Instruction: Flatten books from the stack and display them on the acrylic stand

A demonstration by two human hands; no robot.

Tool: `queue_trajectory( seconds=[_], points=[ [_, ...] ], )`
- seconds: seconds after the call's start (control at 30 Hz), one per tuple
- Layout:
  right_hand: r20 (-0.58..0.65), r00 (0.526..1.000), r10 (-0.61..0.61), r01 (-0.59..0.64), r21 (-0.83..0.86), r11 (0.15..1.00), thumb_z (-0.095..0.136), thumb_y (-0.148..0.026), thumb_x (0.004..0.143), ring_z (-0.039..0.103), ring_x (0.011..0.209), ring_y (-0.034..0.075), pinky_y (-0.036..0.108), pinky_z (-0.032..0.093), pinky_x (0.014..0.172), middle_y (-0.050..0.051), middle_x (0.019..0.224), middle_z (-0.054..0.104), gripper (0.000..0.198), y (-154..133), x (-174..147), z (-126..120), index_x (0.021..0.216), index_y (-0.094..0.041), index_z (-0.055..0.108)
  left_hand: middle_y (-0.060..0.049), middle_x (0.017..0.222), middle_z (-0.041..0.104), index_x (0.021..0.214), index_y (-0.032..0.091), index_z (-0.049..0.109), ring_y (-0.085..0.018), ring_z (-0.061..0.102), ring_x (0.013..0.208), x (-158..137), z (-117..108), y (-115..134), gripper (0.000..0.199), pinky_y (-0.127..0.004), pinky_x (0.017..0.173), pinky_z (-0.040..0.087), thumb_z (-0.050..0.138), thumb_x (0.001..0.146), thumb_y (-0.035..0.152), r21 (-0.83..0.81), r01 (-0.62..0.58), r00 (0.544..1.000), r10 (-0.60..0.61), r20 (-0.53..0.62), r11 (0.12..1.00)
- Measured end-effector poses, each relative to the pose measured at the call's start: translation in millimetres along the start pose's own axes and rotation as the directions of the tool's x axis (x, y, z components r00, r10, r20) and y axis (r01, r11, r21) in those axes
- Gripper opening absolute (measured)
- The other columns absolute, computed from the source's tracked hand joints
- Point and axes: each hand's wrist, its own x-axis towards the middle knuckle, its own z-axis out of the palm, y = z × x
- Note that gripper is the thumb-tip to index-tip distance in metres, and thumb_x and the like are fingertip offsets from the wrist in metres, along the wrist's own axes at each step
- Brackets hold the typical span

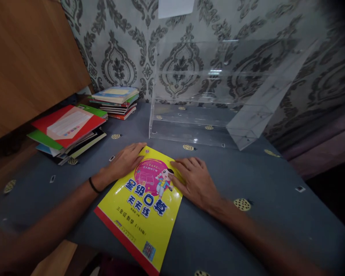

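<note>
A yellow workbook (132,226) with a red lower edge, a pink circle and a cartoon child on its cover lies at a slant on the table. The printed characters appear upside down to me. At its upper left edge is my left hand (126,159), a dark band round the wrist, thumb reaching onto the cover and fingers along the edge. My right hand (197,182) grips the opposite edge, with finger and thumb tips on the cover near the cartoon child. The undersides of both hands are hidden.
Beyond the workbook stands a clear acrylic tiered rack (189,130) against the patterned wall (119,65). To the left are two book stacks, the nearer topped by a red book (89,119), the farther by a light blue book (106,92). Pineapples dot the grey-blue tablecloth (218,245).
</note>
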Motion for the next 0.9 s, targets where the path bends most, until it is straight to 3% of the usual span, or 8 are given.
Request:
queue_trajectory(
  seconds=[0.1,0.2,0.4,0.63,0.9],
  points=[
    [-0.003,1.0,-0.023,0.023,0.023,0.999,0.043,-0.036,0.104,0.061,0.104,0.03,0.054,0.039,0.102,0.013,0.112,0.072,0.034,-1.3,7.7,-2.2,0.116,-0.018,0.069,-0.012,0.133,0.063,0.14,0.018,0.041,-0.022,0.06,0.126,-1.4,1.2,-1.5,0.038,-0.039,0.106,0.05,0.041,0.103,0.026,-0.051,-0.001,0.999,-0.001,-0.034,0.999],
    [0.004,0.994,-0.108,0.106,0.128,0.986,0.041,-0.025,0.103,0.059,0.113,0.03,0.051,0.042,0.101,0.013,0.12,0.071,0.032,-7.3,28.5,1.3,0.122,-0.017,0.066,-0.011,0.131,0.063,0.143,0.018,0.038,-0.023,0.061,0.122,-1.9,2.5,-1.7,0.041,-0.04,0.104,0.051,0.043,0.102,0.026,-0.071,0.011,0.999,-0.014,-0.037,0.997],
    [0.055,0.98,-0.193,0.17,0.283,0.944,0.04,-0.012,0.099,0.053,0.126,0.029,0.048,0.045,0.1,0.013,0.134,0.065,0.038,-22.2,75.9,25.4,0.13,-0.018,0.061,-0.014,0.13,0.065,0.144,0.016,0.037,-0.025,0.063,0.121,-1.4,5.3,-2.3,0.046,-0.042,0.103,0.053,0.047,0.099,0.024,-0.13,0.017,0.997,-0.026,-0.074,0.991],
    [-0.001,0.978,-0.21,0.204,0.228,0.952,0.038,-0.015,0.097,0.06,0.113,0.031,0.049,0.049,0.093,0.013,0.123,0.07,0.039,-11.9,89.6,45.5,0.128,-0.019,0.061,-0.017,0.134,0.062,0.141,0.015,0.038,-0.028,0.06,0.127,0.9,4.2,-1.5,0.046,-0.047,0.106,0.052,0.05,0.097,0.02,-0.18,0.04,0.998,-0.048,-0.041,0.983],
    [-0.097,0.966,-0.241,0.254,0.147,0.956,0.033,-0.032,0.101,0.066,0.104,0.035,0.05,0.054,0.08,0.014,0.113,0.075,0.041,7.0,85.5,65.4,0.122,-0.018,0.065,-0.014,0.13,0.064,0.144,0.018,0.035,-0.03,0.06,0.126,4.0,7.5,-5.0,0.048,-0.048,0.102,0.052,0.049,0.099,0.025,-0.098,0.079,0.996,-0.074,0.049,0.992]
  ],
)
